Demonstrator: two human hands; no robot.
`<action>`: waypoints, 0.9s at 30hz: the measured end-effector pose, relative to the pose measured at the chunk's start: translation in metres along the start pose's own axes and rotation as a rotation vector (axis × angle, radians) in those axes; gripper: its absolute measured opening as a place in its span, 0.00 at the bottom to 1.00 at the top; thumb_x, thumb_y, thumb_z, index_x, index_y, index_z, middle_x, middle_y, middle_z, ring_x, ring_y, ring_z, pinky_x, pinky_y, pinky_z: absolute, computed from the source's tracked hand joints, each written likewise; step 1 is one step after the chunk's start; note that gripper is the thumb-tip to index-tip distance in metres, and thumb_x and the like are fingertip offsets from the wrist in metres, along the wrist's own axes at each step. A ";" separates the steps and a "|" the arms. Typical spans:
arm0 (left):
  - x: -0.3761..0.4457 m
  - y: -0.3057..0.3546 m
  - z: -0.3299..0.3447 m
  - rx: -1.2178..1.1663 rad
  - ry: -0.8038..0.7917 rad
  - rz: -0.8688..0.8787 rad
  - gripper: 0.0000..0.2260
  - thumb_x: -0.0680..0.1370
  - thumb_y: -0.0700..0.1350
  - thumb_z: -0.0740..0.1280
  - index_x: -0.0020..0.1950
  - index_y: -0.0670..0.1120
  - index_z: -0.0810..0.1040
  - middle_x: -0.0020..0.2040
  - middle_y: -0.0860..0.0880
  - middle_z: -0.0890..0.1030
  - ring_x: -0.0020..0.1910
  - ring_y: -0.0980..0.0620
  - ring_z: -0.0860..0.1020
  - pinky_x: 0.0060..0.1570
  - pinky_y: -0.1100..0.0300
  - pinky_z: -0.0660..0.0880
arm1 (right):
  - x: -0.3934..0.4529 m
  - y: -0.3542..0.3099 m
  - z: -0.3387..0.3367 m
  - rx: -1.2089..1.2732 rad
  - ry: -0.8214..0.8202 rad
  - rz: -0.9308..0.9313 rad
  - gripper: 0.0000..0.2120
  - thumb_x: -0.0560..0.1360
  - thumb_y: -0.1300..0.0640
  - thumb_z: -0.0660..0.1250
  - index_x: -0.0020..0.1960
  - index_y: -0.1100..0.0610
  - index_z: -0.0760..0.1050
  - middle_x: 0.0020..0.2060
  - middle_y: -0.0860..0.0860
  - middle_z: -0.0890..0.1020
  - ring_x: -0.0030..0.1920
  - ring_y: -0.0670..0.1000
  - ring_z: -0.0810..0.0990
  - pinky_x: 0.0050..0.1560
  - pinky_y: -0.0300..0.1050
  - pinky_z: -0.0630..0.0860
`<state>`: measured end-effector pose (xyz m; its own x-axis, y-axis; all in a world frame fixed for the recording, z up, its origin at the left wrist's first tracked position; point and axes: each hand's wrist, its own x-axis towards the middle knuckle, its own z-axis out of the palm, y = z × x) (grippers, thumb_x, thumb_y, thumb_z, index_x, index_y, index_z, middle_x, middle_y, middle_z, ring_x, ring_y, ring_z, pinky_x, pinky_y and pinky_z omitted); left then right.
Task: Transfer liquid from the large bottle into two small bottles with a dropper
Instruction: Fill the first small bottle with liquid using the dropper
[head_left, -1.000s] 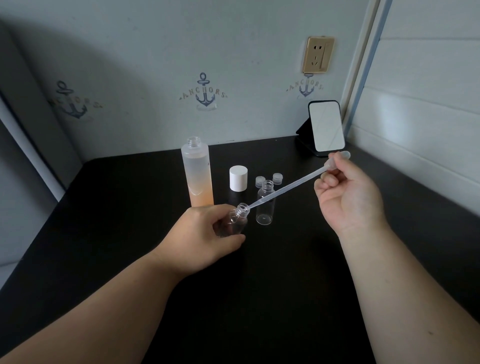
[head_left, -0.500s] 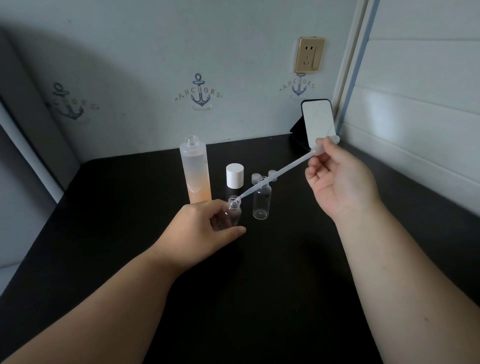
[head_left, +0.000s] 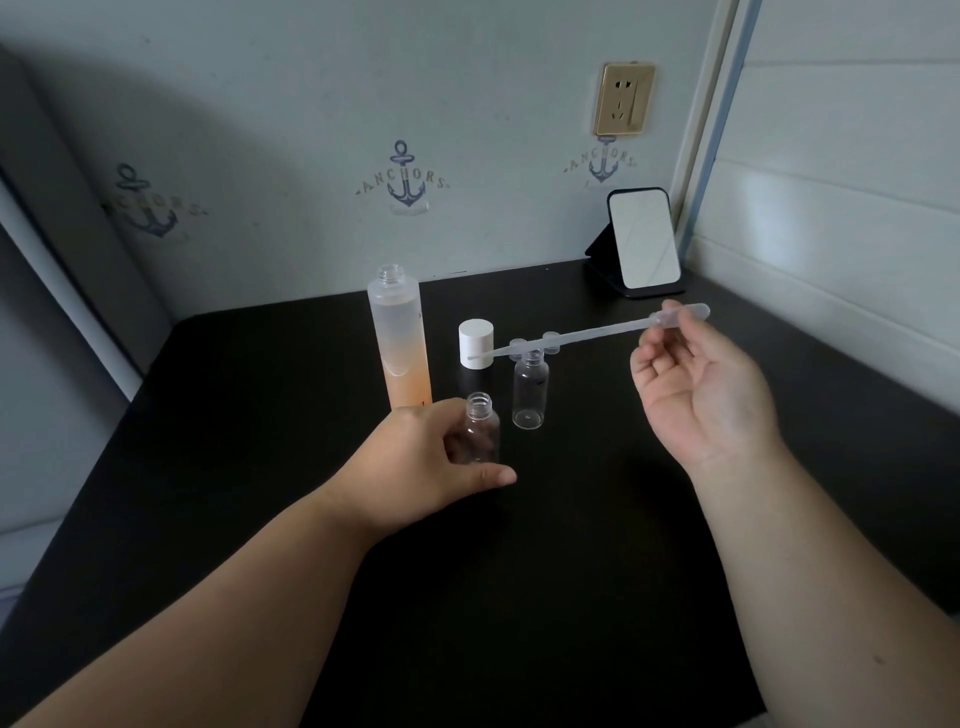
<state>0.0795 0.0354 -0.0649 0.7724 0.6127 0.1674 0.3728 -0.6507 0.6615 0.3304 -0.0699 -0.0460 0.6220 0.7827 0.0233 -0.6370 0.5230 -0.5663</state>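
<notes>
A: Dropper (head_left: 587, 335) first — where does it sit?

B: The right hand (head_left: 701, 395) pinches its bulb end between fingertips (head_left: 655, 332), palm up; the tube slants left, its tip in front of the white cap (head_left: 475, 344), above the table and clear of every bottle mouth.

A: And the other hand?

B: The left hand (head_left: 423, 457) has fingers and thumb curled round one small bottle (head_left: 480, 428), upright on the black tabletop (head_left: 571, 545). Whether it holds liquid cannot be told.

A: Count them.

B: Two small clear bottles: the second small bottle (head_left: 530, 389) stands just behind and right, looking empty. One large bottle (head_left: 402, 343), uncapped, with peach liquid in it. Two small clear caps (head_left: 549, 340) lie behind the second bottle.

A: The room?

B: Pale wall with three anchor prints (head_left: 404, 179), a gold socket (head_left: 623, 98), and a standing mirror (head_left: 644, 244) in the table's far right corner.
</notes>
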 end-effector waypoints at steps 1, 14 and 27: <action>-0.001 0.000 0.000 0.005 0.000 0.005 0.25 0.66 0.69 0.72 0.54 0.54 0.80 0.52 0.55 0.84 0.52 0.57 0.82 0.54 0.54 0.80 | 0.000 0.000 0.000 0.013 0.001 0.000 0.05 0.81 0.62 0.66 0.54 0.61 0.80 0.37 0.51 0.83 0.38 0.47 0.82 0.41 0.39 0.79; 0.004 -0.012 -0.011 -0.343 0.764 -0.156 0.26 0.73 0.48 0.69 0.70 0.53 0.66 0.61 0.53 0.74 0.58 0.60 0.75 0.54 0.64 0.72 | 0.001 0.008 -0.003 -0.023 -0.040 -0.006 0.04 0.79 0.61 0.68 0.51 0.59 0.82 0.41 0.52 0.85 0.42 0.49 0.85 0.43 0.41 0.80; 0.027 -0.029 -0.005 -0.255 0.596 -0.287 0.21 0.76 0.53 0.74 0.64 0.64 0.69 0.49 0.66 0.77 0.48 0.64 0.77 0.41 0.67 0.69 | 0.001 0.011 0.000 -0.054 -0.046 -0.070 0.08 0.78 0.60 0.70 0.43 0.57 0.88 0.43 0.52 0.86 0.45 0.49 0.86 0.47 0.41 0.81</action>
<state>0.0874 0.0733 -0.0762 0.2213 0.9330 0.2838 0.3309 -0.3456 0.8781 0.3238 -0.0634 -0.0521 0.6419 0.7601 0.1011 -0.5667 0.5591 -0.6051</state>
